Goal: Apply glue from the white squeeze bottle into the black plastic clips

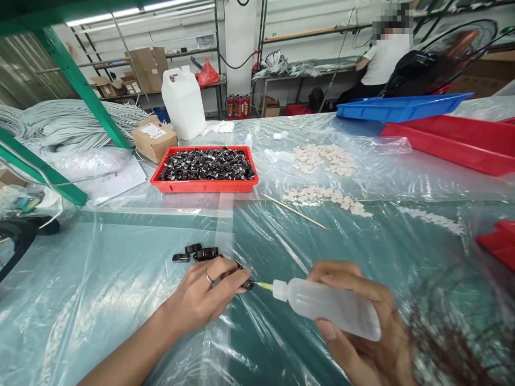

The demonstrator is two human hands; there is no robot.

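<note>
My left hand (pixel 213 287), a ring on one finger, pinches a small black plastic part (pixel 248 284) above the plastic-covered table. In my right hand (pixel 374 316) lies a translucent white squeeze bottle (pixel 333 305), tilted sideways with its cap to the left. Its yellow-green needle tip (pixel 265 286) reaches the end of the black part; whether it touches cannot be made out. Just beyond my left hand, several similar black parts (pixel 206 253) lie in a loose cluster, partly covered by my fingers.
A red tray (pixel 205 186) heaped with black parts stands farther back. Small pale pieces (pixel 324 160) lie in groups to its right, near a thin wooden stick (pixel 295 211). Blue (pixel 398 110) and red trays (pixel 454 145) sit at right. A white jug (pixel 184 104) stands behind; a person (pixel 386 59) sits beyond.
</note>
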